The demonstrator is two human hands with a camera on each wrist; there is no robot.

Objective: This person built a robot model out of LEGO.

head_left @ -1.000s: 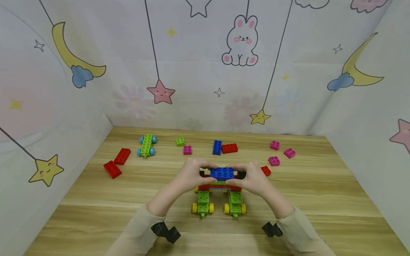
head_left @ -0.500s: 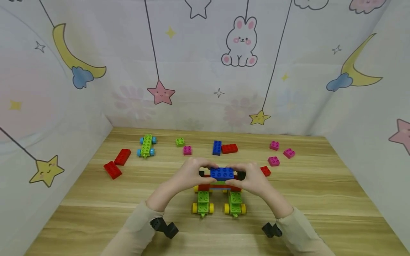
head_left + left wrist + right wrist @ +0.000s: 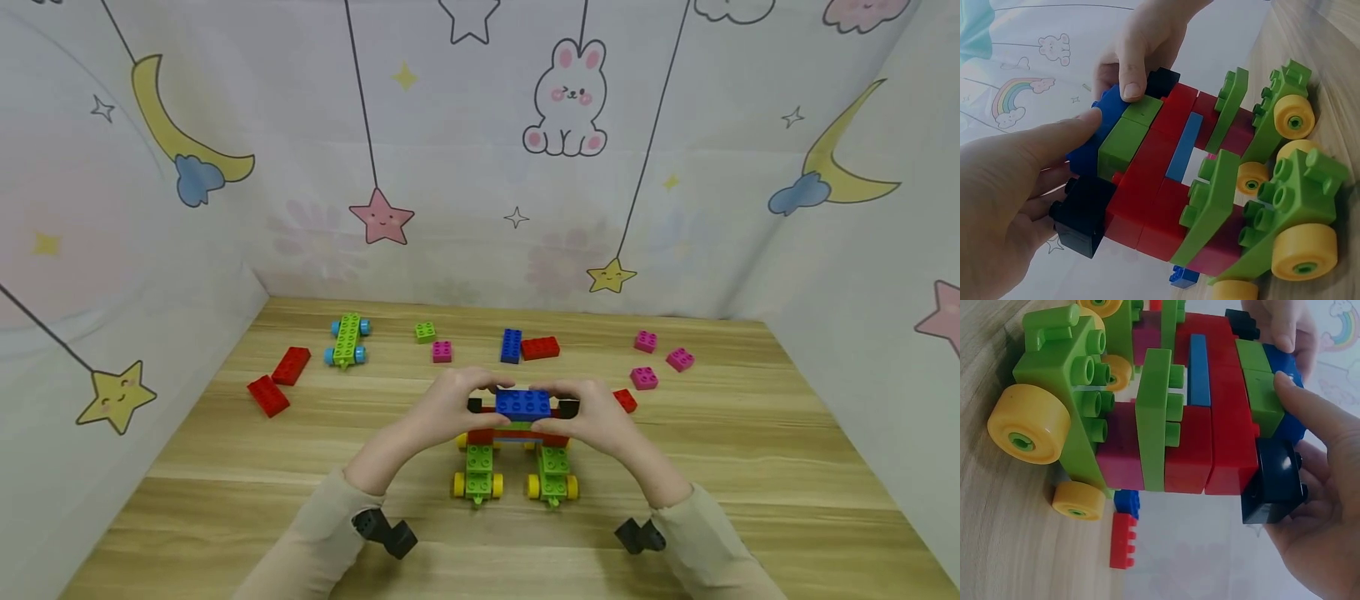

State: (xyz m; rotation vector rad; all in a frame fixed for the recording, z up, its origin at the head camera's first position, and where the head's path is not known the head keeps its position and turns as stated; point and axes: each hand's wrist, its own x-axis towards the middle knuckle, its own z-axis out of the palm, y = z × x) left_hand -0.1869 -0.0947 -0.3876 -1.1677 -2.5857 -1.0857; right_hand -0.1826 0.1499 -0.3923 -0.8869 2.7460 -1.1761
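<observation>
A blue brick point(image 3: 522, 405) tops a tall toy-brick build on two green wheeled bases point(image 3: 479, 473) with yellow wheels. From the left side, my left hand point(image 3: 459, 407) pinches the blue brick by its end, thumb at the near side. My right hand point(image 3: 587, 415) grips the opposite end the same way. Below the blue brick come green bricks point(image 3: 1124, 147), then red bricks point(image 3: 1141, 194) flanked by black bricks point(image 3: 1272, 481) at the ends. Lower down in the right wrist view are a thin blue piece point(image 3: 1199, 370), green plates point(image 3: 1154, 419) and a magenta brick point(image 3: 1120, 447).
Behind the build lie a blue brick point(image 3: 512, 346) and a red brick point(image 3: 540, 347). A green car base point(image 3: 347, 340) with blue wheels and red bricks point(image 3: 291, 365) are at the left. Several magenta bricks point(image 3: 643, 377) lie at the right. A printed cloth point(image 3: 465, 167) encloses the table.
Both hands keep hold of the blue brick, and the build stays in place. The head view shifts slightly; nothing else visibly moves.
</observation>
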